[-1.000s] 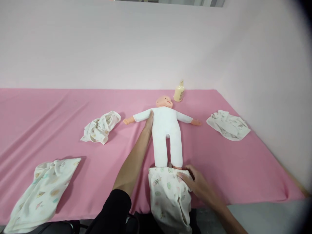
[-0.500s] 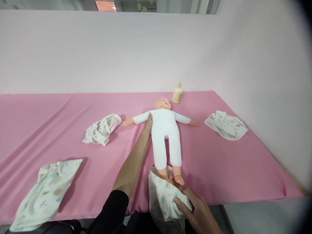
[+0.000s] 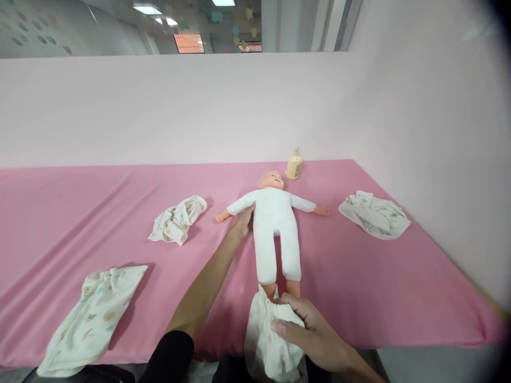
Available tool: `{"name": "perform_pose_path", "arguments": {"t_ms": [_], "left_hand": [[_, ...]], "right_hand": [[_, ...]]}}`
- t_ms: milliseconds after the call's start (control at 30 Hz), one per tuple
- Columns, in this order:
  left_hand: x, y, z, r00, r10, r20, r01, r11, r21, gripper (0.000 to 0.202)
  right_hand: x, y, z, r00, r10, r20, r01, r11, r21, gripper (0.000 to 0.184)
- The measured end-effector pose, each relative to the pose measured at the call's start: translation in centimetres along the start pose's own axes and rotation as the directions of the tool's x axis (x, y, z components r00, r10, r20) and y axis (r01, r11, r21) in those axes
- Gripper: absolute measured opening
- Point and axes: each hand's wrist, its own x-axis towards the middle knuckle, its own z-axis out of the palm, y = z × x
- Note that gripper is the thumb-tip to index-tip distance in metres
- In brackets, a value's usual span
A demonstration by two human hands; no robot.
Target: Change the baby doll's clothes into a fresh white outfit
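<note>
A baby doll (image 3: pixel 275 213) with a white cloth body lies on its back, arms spread and legs toward me. My left hand (image 3: pixel 245 219) grips the side of its torso just below the armpit; most of those fingers are hidden. Gathered about the doll's feet is a white patterned baby garment (image 3: pixel 267 332), which hangs over the table's front edge. My right hand (image 3: pixel 305 324) is closed on the garment's upper edge, thumb on the outside. The fabric and my hand cover the doll's feet.
A pink cloth-covered table (image 3: pixel 339 287) stands against a white wall. Near the doll's head is a pale yellow pump bottle (image 3: pixel 294 165). One crumpled patterned cloth (image 3: pixel 178 221) lies left, another cloth (image 3: pixel 375 215) right. A larger printed cloth (image 3: pixel 96 319) overhangs the front left edge.
My right hand has moved up and left, drawing the garment's edge higher over the doll's feet. My left hand stays at the torso. The view has tilted up slightly.
</note>
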Motion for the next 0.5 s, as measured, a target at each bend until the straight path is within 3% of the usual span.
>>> {"name": "perform_pose_path", "arguments": {"t_ms": [133,200,233,267,300,400,500], "left_hand": [[-2.3,0.3,-1.0,1.000,-0.016,-0.004,0.016,1.000,0.014,0.061],[-4.8,0.2,-1.2,0.994,-0.020,-0.104,0.032,0.992,0.118,0.052],[-6.4,0.2,-1.2,0.978,-0.022,-0.208,0.061,0.981,0.183,0.047],[-8.2,0.2,-1.2,0.958,0.019,-0.286,0.056,0.966,0.251,0.044],[-10.2,0.3,-1.0,0.954,0.091,-0.287,0.006,0.947,0.320,0.040],[-15.8,0.5,-0.4,0.988,0.146,0.058,-0.157,0.913,0.377,0.037],[-19.6,0.4,0.4,0.922,0.066,0.381,-0.230,0.885,0.404,0.039]], "right_hand": [[1.1,-0.3,0.9,0.993,0.111,-0.029,-0.088,0.898,0.430,0.038],[1.3,-0.5,1.2,0.980,0.180,-0.083,-0.110,0.841,0.530,0.044],[1.3,-0.7,1.3,0.973,0.204,-0.105,-0.112,0.824,0.556,0.045],[1.3,-0.7,1.4,0.968,0.221,-0.122,-0.112,0.809,0.577,0.044],[1.3,-0.8,1.3,0.962,0.236,-0.138,-0.110,0.795,0.596,0.043],[1.4,-0.5,1.0,0.957,0.244,-0.154,-0.090,0.759,0.644,0.043],[1.5,0.1,0.5,0.976,0.176,-0.126,-0.045,0.734,0.677,0.037]]}}
